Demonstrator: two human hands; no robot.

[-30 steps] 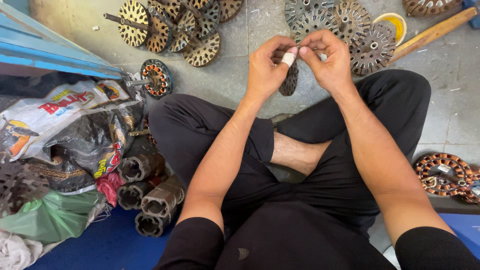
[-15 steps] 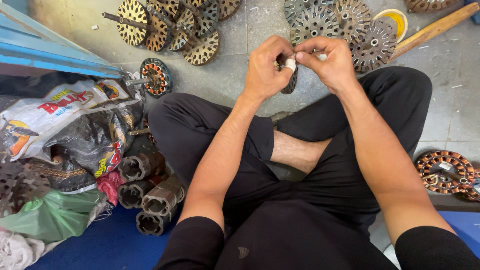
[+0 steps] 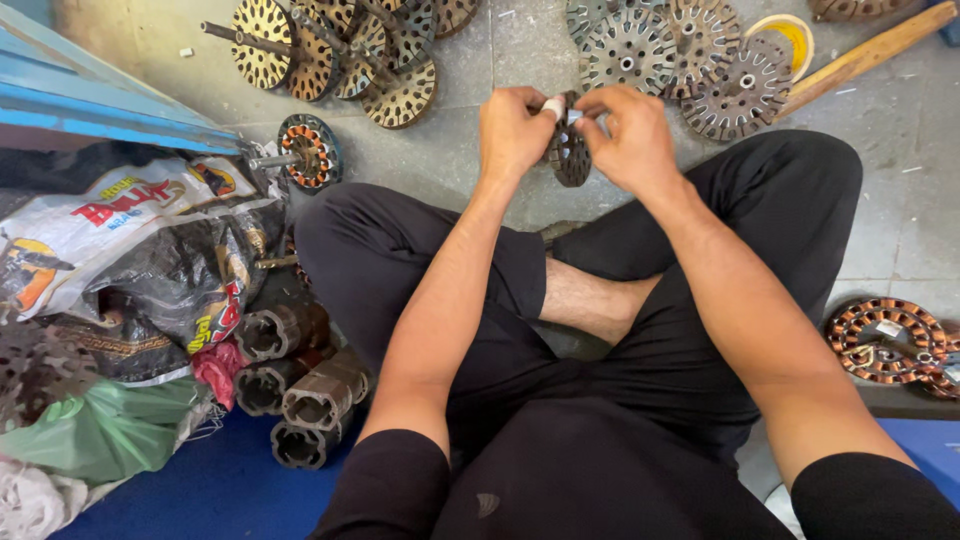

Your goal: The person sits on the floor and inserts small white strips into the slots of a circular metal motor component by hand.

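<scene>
metal stator core (image 3: 570, 155) between both hands

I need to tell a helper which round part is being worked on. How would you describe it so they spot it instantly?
Start at the seated person's crossed legs in black trousers and look just beyond the knees. The small dark slotted metal disc is pinched between the left hand and right hand. Unlike the other discs, it is off the floor.

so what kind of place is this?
Likely a small motor or fan repair workshop, worked on the floor: slotted rotor discs lie on the concrete, a copper-wound stator sits at right, and stacked stator cores lie beside plastic bags.
</scene>
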